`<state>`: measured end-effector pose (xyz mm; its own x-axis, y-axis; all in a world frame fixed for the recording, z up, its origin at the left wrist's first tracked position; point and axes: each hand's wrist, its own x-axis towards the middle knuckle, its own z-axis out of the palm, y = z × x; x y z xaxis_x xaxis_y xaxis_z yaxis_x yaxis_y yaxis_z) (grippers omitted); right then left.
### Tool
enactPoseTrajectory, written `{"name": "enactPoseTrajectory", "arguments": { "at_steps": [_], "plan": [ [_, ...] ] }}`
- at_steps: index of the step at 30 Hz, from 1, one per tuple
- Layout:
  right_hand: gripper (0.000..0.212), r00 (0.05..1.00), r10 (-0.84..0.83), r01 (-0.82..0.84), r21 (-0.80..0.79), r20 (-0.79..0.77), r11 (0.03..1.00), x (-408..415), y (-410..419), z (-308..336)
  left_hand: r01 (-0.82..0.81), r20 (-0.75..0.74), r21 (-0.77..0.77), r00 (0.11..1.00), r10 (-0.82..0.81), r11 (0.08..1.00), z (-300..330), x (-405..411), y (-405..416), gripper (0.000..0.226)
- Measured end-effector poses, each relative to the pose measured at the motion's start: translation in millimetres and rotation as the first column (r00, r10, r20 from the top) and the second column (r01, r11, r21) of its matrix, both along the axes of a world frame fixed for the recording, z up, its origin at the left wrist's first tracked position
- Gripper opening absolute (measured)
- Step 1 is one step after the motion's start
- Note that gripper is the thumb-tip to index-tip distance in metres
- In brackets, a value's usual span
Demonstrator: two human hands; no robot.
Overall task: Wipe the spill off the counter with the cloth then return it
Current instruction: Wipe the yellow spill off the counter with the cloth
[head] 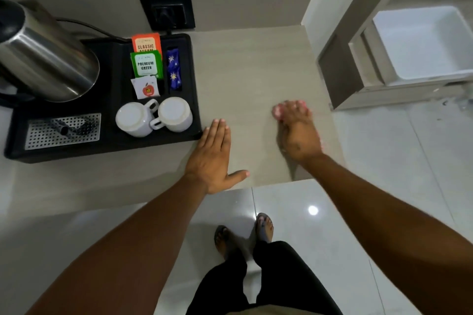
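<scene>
My right hand [297, 133] presses a pink cloth [277, 111] flat against the beige counter [243, 71] near its right edge. Only a pink fringe of the cloth shows around my fingertips; the rest is under the hand, which is blurred. My left hand [212, 158] lies flat on the counter with fingers together and thumb out, just right of the black tray, holding nothing. No spill is visible on the counter surface.
A black tray [107, 146] at the left holds a steel kettle [46, 59], two upturned white cups [153, 116], tea sachets [146, 64] and a drip grid [62, 130]. A wall socket [167, 11] sits behind. A white bin [422, 43] stands right, floor tiles below.
</scene>
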<state>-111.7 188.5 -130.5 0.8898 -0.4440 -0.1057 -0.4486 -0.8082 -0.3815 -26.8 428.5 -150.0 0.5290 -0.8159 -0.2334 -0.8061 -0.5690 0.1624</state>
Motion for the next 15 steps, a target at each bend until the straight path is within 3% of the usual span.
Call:
{"name": "enactPoseTrajectory", "arguments": {
  "at_steps": [3,6,7,10,12,15],
  "plan": [
    [0.046,0.982,0.182,-0.179,-0.069,0.042,0.981,-31,61,-3,0.012,0.021,0.006,1.0,-0.012,1.0,-1,9,-6,0.12],
    [0.099,0.986,0.163,-0.164,-0.028,-0.043,0.986,-75,56,-3,0.006,0.035,0.007,0.999,-0.006,1.0,-3,14,-11,0.116],
    [0.103,0.992,0.113,-0.114,-0.012,-0.058,0.993,-80,46,-4,-0.002,0.035,0.012,0.999,0.002,1.0,-3,15,-13,0.115],
    [0.052,1.0,-0.03,0.03,-0.026,0.006,0.999,-61,13,-1,-0.057,0.025,0.011,0.998,0.057,0.998,-2,20,-28,0.114],
    [0.046,0.996,-0.089,0.089,-0.017,0.014,0.996,-27,-17,-1,-0.096,0.031,0.003,0.995,0.096,0.995,-3,26,-41,0.114],
    [0.057,0.992,-0.129,0.128,-0.042,-0.018,0.991,38,-70,-1,-0.136,0.009,-0.027,0.991,0.136,0.99,-7,32,-50,0.114]
  ]
}}
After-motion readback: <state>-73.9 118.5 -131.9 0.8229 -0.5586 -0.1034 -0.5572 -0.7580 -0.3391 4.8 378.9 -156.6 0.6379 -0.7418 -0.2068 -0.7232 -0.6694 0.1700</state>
